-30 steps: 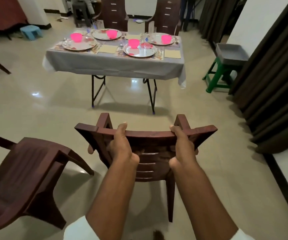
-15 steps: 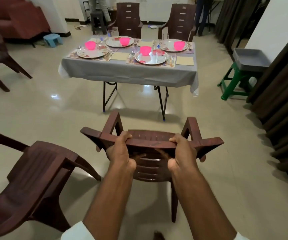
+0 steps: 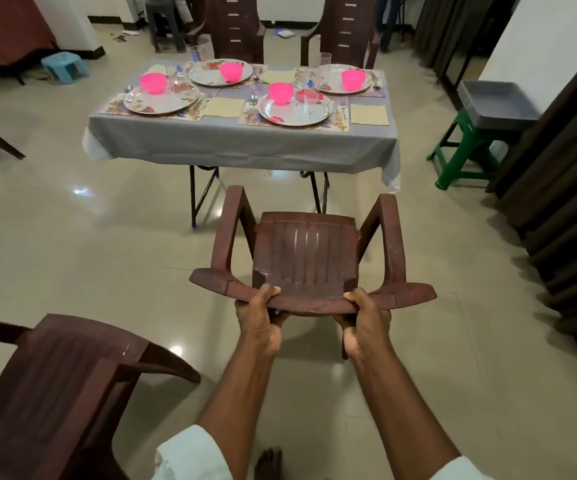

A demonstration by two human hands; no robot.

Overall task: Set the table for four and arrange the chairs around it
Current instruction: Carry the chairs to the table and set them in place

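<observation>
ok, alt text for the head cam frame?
Both hands, left hand and right hand, grip the backrest top of a brown plastic chair facing a grey-clothed table set with four plates and pink bowls. Two chairs stand at its far side; another chair sits lower left.

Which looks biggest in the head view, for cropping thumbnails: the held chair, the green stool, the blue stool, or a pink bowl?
1. held chair, though nearness inflates it
2. green stool
3. blue stool, far off, so unsure
4. pink bowl
</observation>
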